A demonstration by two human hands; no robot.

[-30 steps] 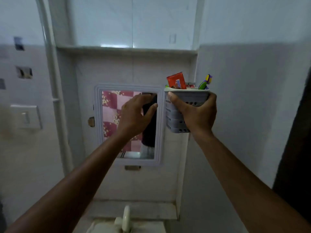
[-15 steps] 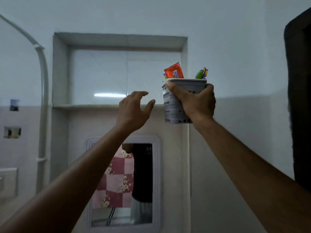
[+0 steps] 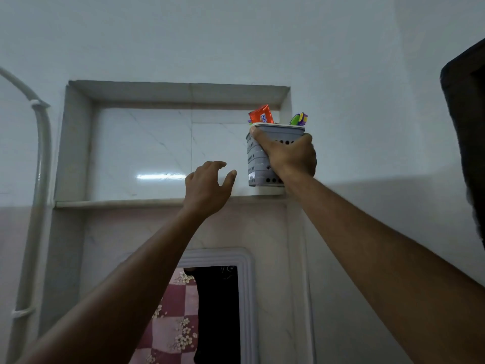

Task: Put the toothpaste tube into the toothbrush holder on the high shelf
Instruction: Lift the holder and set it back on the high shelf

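A grey perforated toothbrush holder (image 3: 257,158) stands at the right end of the high shelf (image 3: 118,203), inside a marble wall niche. My right hand (image 3: 288,156) grips it around the front, thumb at the rim. The red end of the toothpaste tube (image 3: 261,114) sticks up out of the holder on the left, and a green and purple toothbrush (image 3: 299,119) pokes out on the right. My left hand (image 3: 207,185) hovers at the shelf edge left of the holder, fingers spread and holding nothing.
A white pipe (image 3: 40,179) runs down the wall at the left. Below the shelf hangs a white-framed mirror (image 3: 246,298). A dark object (image 3: 467,140) fills the right edge of the view.
My right hand has lifted the holder from mirror height up onto the right end of the shelf. My left hand rose beside it, staying open. The camera has tilted upward.
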